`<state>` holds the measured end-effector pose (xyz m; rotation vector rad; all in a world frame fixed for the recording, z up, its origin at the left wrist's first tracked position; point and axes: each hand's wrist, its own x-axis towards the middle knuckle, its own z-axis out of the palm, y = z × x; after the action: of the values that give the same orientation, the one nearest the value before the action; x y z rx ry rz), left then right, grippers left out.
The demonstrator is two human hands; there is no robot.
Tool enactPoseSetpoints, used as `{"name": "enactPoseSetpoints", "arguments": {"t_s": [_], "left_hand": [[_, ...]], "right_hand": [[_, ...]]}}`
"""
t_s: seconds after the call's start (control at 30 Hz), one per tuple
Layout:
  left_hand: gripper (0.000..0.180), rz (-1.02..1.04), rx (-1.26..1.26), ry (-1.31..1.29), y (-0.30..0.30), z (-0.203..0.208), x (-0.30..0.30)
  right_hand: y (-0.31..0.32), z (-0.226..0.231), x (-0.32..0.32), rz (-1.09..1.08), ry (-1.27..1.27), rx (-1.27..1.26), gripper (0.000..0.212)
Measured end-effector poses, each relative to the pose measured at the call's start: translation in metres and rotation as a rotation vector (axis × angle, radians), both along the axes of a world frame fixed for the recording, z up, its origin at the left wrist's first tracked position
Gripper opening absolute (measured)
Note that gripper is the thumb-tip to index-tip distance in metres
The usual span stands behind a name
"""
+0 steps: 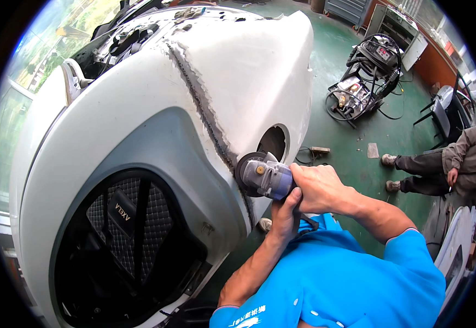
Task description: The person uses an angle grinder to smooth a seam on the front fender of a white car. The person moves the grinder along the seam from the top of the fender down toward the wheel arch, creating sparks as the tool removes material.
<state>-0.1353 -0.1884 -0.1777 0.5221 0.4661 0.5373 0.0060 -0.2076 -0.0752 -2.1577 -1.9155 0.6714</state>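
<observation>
Both of my hands grip an angle grinder (270, 177) with a purple-grey body and a dark round disc. My right hand (322, 188) is wrapped over the rear of its body. Just below, my left hand (286, 216) closes round it from underneath. The grinder's disc lies at the rough grey weld seam (205, 117) that runs down the white car body panel (243, 71). Whether the disc touches the metal I cannot tell. To the right of the seam, close to the grinder, is an oval opening (273, 141) in the panel.
Left of the seam, a dark opening (128, 246) in the car shows a quilted lining. A wheeled machine with coiled cables (372, 71) stands on the green floor (325, 65). At the right, another person (462, 158) sits by a dark chair (448, 112). A loose white panel (456, 246) stands nearby.
</observation>
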Motion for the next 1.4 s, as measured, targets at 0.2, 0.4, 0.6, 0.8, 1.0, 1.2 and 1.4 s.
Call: {"name": "enactPoseSetpoints", "arguments": {"t_s": [0.2, 0.4, 0.6, 0.8, 1.0, 1.2, 1.4], "left_hand": [[0.065, 0.089, 0.031, -0.069, 0.012, 0.014, -0.004], [0.064, 0.065, 0.085, -0.12, 0.048, 0.027, 0.001], [0.063, 0.118, 0.029, -0.051, 0.02, 0.023, 0.006], [0.058, 0.143, 0.058, -0.007, 0.025, 0.038, 0.004], [0.06, 0.064, 0.067, 0.02, 0.04, 0.041, 0.001], [0.061, 0.101, 0.06, 0.017, 0.041, 0.046, 0.002], [0.06, 0.145, 0.02, 0.025, 0.024, 0.037, 0.004]], "right_hand": [[0.008, 0.009, -0.013, -0.043, 0.01, 0.051, 0.037], [0.039, 0.024, -0.01, -0.015, -0.025, 0.121, 0.035], [0.028, 0.025, -0.007, -0.018, -0.015, -0.029, 0.041], [0.029, 0.016, -0.004, -0.021, 0.043, -0.009, 0.039], [0.04, 0.024, -0.001, -0.025, 0.051, -0.026, 0.04], [0.042, 0.023, 0.0, -0.014, 0.048, 0.008, 0.041], [0.034, 0.017, 0.002, -0.011, 0.074, -0.034, 0.041]]}}
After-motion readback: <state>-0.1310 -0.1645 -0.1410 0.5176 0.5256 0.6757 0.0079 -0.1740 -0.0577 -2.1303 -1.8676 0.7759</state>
